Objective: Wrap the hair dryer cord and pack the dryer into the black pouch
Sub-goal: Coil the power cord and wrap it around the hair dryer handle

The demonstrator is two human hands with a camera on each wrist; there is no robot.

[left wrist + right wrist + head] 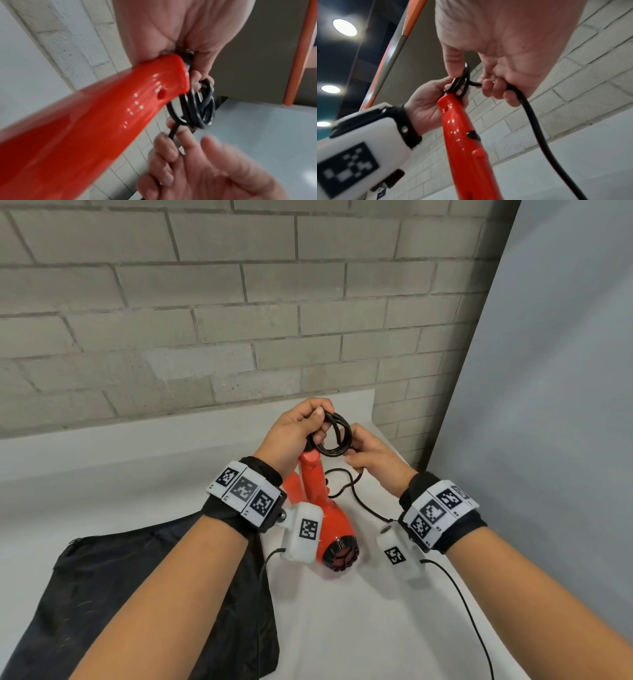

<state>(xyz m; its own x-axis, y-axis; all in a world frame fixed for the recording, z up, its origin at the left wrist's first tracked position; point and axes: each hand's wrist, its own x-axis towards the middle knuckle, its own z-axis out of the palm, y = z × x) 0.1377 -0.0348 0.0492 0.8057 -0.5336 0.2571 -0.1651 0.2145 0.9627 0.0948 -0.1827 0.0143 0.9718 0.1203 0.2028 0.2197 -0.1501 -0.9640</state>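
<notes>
Your glossy red plastic hair dryer (317,501) stands nose-down at the centre of the white tabletop (359,628), its black grilled end (342,554) facing you at 6 o'clock and its handle rising toward 12 o'clock. At the handle's top, the black rubber cord (334,436) is gathered into several round loops; the loose remainder trails down to 4 o'clock across the table.

Your left hand (294,433) is curled around the handle's end and the top of the coil, thumb and fingers clamped on the loops. Your right hand (371,455), at 3 o'clock of the coil, pinches the loops with its thumb, and the wrist views show its other fingers (494,88) curled around the free run of cord.

The flat black fabric pouch (144,594) lies at 8 o'clock of the dryer, partly under your left forearm. A grey brick wall (205,302) stands behind at 12 o'clock.
</notes>
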